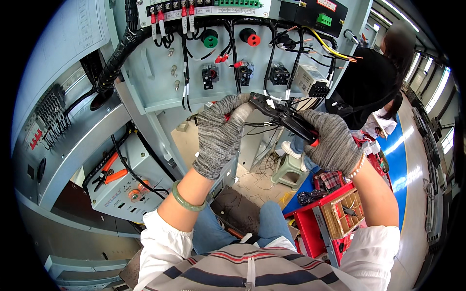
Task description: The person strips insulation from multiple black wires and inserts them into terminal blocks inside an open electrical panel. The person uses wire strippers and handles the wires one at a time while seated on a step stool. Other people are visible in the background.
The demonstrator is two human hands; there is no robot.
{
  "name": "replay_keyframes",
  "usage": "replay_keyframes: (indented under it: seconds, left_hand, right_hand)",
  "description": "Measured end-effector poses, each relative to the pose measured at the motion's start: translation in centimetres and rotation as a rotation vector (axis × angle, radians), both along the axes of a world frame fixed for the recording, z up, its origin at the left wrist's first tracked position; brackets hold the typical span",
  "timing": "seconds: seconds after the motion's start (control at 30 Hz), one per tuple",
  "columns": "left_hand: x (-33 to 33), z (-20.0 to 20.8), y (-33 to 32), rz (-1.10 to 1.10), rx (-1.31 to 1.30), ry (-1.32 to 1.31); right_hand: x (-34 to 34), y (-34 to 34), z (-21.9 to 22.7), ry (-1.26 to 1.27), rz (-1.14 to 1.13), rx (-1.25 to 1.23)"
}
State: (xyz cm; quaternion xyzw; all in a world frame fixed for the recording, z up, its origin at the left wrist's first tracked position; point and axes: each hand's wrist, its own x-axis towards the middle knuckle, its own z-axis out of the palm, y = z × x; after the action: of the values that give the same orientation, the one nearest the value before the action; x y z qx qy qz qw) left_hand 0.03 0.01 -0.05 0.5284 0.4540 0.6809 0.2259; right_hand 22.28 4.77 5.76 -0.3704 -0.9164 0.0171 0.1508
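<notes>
"Head view: where's the black crimping tool [292, 122]?"

"At the control panel's [160, 87] lower edge, its head turned toward the panel's left end."

"And the hands?"

"Right hand [332, 140] wrapped round the handles. Left hand [221, 133] has its fingertips bent in at the tool's head; whether they pinch a wire end or the tool itself, I can't tell."

"Which step, then?"

"I'd judge it's lining up a crimp. Next calls for steadying whatever sits at the head, then an even squeeze."

"Any room to move?"

"Mostly below the panel, toward the lap. Upward is tight: the panel's edge is right there, and the white meter [310, 80] juts out near its right end. Mind the yellow wire [335, 51] sticking past that end, too. The red cart [310, 233] stands lower, well apart from the panel."
</notes>
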Motion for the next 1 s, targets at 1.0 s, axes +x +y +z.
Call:
replay_keyframes:
  seconds: [1.0]
  left_hand:
    - [4.8, -13.8, -6.1, -0.898, -0.031, -1.632]
  right_hand:
    - [-3.5, -7.4, -15.6, 0.616, 0.012, -0.442]
